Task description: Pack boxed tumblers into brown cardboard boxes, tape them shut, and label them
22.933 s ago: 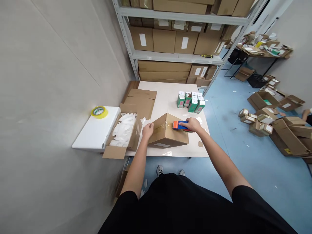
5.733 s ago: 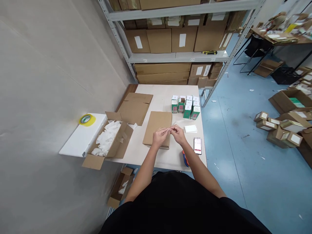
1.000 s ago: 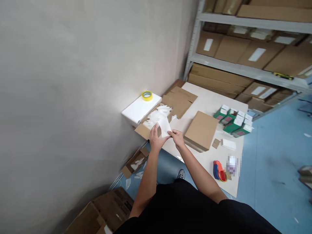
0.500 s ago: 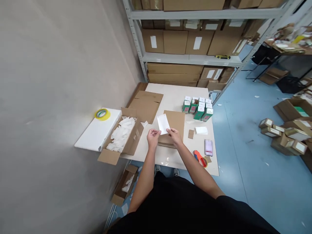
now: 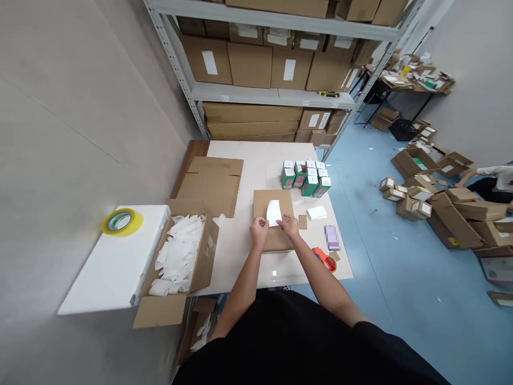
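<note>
A white paper label [image 5: 274, 212] is held over the top of a closed cardboard box [image 5: 280, 240] on the table. My left hand [image 5: 258, 233] is closed in a pinch at the label's lower left corner. At the lower right corner, the fingers of my right hand [image 5: 289, 226] grip the label. The sheet bends slightly and its top end lies close to the cardboard; whether it touches cannot be seen. Right of the box are a small cardboard piece [image 5: 303, 222] and a stack of white labels [image 5: 317, 213].
Several green-and-white cartons [image 5: 309, 184] stand behind. An orange tape dispenser [image 5: 324, 259] and a purple blurred item [image 5: 332, 237] lie at right. On the left are flattened cardboard [image 5: 210, 184], a box of white scraps [image 5: 204, 256] and yellow tape [image 5: 122, 221]. A person [image 5: 491, 182] is far right.
Both hands have brought the label down and squared it over the box. My view has turned right, and a person's arm and body now show at the far right.
</note>
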`<state>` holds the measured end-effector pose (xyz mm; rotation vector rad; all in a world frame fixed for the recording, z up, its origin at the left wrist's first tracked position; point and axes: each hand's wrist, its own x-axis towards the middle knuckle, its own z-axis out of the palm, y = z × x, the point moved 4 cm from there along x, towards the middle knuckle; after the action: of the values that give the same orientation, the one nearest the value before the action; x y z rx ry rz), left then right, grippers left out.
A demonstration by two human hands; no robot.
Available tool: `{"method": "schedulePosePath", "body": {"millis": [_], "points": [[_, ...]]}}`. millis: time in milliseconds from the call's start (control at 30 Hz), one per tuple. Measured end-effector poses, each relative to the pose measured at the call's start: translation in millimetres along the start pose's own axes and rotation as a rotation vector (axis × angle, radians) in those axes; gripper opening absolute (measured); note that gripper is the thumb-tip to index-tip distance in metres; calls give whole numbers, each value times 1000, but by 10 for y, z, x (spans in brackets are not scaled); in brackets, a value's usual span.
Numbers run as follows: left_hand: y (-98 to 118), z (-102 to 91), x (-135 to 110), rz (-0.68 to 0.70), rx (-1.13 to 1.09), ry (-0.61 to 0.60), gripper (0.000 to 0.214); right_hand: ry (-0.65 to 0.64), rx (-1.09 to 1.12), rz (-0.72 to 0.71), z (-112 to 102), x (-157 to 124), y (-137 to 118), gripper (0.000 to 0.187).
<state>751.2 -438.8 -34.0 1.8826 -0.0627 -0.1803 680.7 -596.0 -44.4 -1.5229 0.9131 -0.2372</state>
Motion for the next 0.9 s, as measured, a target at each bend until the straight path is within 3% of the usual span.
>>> {"method": "schedulePosePath", "body": {"millis": [167, 300, 533, 900], "points": [[-186, 194, 176, 4, 198, -123, 15, 151, -188, 12, -8, 145, 173, 30], [-272, 268, 225, -4, 312, -182, 13, 200, -286, -32, 26, 155, 214, 27], [-370, 294, 271, -26, 391, -220, 13, 231, -322, -42, 124, 160, 249, 26], [-325, 343, 320, -40, 552, -269, 14, 201, -487, 16, 145, 221, 253, 20]]}}
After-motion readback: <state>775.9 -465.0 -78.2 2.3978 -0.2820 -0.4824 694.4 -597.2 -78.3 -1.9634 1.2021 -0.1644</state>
